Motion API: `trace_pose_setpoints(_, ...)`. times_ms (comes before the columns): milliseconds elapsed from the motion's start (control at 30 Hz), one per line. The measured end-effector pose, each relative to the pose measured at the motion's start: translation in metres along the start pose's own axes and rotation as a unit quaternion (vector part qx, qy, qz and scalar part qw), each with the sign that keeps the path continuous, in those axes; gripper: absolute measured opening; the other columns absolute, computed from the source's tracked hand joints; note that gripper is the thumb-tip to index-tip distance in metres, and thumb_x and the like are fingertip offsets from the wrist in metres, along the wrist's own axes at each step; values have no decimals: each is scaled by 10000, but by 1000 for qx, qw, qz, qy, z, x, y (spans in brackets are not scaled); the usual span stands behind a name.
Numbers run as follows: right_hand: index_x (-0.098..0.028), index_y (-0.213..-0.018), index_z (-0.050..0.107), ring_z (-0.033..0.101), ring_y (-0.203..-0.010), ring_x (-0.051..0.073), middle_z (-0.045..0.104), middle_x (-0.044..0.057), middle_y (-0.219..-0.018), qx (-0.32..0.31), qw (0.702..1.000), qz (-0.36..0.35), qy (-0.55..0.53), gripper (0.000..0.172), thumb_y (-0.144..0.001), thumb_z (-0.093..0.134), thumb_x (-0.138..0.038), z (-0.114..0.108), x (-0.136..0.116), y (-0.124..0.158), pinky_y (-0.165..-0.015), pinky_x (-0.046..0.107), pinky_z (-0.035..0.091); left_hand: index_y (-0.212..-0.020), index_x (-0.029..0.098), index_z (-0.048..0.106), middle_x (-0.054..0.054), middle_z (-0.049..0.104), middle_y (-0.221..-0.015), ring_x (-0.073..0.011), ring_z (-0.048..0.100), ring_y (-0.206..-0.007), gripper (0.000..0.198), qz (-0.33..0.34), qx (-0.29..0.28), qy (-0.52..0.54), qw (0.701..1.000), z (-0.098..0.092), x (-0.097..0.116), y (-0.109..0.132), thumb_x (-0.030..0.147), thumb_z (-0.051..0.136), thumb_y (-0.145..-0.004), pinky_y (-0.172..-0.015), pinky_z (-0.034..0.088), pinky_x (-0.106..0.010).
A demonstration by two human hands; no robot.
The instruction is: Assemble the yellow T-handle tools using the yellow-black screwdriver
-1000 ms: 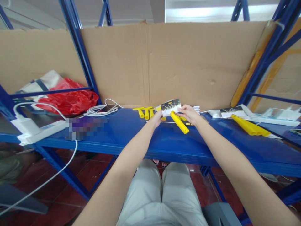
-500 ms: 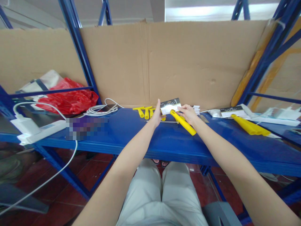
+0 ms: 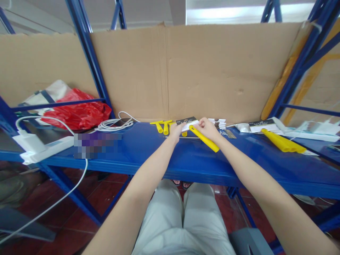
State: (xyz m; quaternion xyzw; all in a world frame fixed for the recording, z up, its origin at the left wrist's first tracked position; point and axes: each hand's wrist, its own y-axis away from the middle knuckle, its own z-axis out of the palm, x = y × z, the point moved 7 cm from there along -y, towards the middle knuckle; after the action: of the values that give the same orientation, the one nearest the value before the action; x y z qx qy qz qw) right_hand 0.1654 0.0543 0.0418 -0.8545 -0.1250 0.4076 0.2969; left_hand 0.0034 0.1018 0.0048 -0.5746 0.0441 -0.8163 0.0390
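A black-and-white packaging card (image 3: 188, 124) is held between my two hands above the blue shelf. My left hand (image 3: 176, 132) is closed on the card's left end. My right hand (image 3: 208, 128) has its fingers curled and pinched at the card's right end; its fingertips are partly hidden. From the card a long yellow handle (image 3: 205, 139) slants toward me, passing under my right hand. Whether its head is joined to the card cannot be seen. Several yellow T-shaped tools (image 3: 159, 126) lie just left of my left hand, some partly covered by it.
Beside my right hand lies a stack of cards (image 3: 218, 124). Farther right are another card (image 3: 262, 125) and yellow handles (image 3: 283, 141). A coiled white cable (image 3: 114, 124), red plastic bag (image 3: 77, 108) and power strip (image 3: 60, 146) sit left. Cardboard (image 3: 212, 71) stands behind.
The card and yellow handle have shifted slightly left and lower. My left fingers have gone from stretched out to folded on the card; my right hand has moved left and curled tighter.
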Motion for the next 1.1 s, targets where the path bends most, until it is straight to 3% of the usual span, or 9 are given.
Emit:
trace_pose_setpoints(133, -254, -991, 437, 535, -468, 103, 613, -38, -794, -107, 990, 16, -90, 465, -650, 733, -367, 22, -5, 10, -441, 231, 429, -781, 145, 661, -25, 692, -698, -179, 692, -781, 92, 21, 21, -13, 999, -3, 2, 1, 70, 642, -731, -727, 540, -259)
trace_pose_setpoints(233, -256, -977, 431, 522, -411, 76, 601, -30, -893, -140, 984, 18, -107, 406, -672, 689, -329, 30, -7, 13, -354, 209, 401, -903, 155, 673, -32, 715, -807, -168, 690, -815, 210, 35, 30, -23, 999, -6, 4, -1, 51, 628, -726, -740, 540, -252)
trace_pose_setpoints(400, -220, -933, 515, 556, -429, 69, 611, 12, -971, -164, 984, 3, -64, 207, -752, 599, -273, 38, -11, 14, -357, 194, 433, -1125, 166, 629, -73, 710, -1050, -169, 678, -960, 414, 45, 86, -59, 994, -15, 8, -3, 34, 638, -733, -846, 534, -266)
trace_pose_setpoints(533, -213, -1058, 592, 596, -479, 75, 625, 35, -1020, -192, 981, 0, -15, 257, -806, 559, -249, 42, -16, 16, -421, 199, 487, -1088, 147, 633, -97, 694, -1084, -192, 671, -1011, 364, 66, 118, -60, 989, -19, 12, 0, 21, 622, -746, -879, 528, -284)
trace_pose_setpoints(733, -205, -1103, 606, 626, -519, 91, 637, 59, -1054, -188, 982, 14, 20, 275, -837, 539, -222, 39, -21, 18, -460, 208, 516, -1049, 149, 615, -79, 689, -1024, -190, 672, -982, 328, 72, 132, -42, 988, -18, 14, 3, 3, 604, -755, -878, 526, -291)
trace_pose_setpoints(933, -221, -1123, 594, 622, -512, 86, 649, 44, -1013, -172, 984, 20, 28, 285, -843, 545, -211, 37, -19, 17, -442, 189, 504, -1062, 142, 573, -121, 624, -1197, -200, 608, -1141, 336, 83, 154, -55, 983, -22, 14, -1, 28, 624, -749, -949, 481, -268)
trace_pose_setpoints(1100, -229, -1141, 577, 611, -496, 85, 665, 42, -1005, -145, 987, 43, 56, 294, -852, 544, -189, 31, -14, 14, -437, 187, 485, -1066, 173, 544, -108, 607, -1225, -194, 585, -1176, 348, 78, 160, -77, 981, -24, 12, -4, 75, 640, -746, -969, 464, -277)
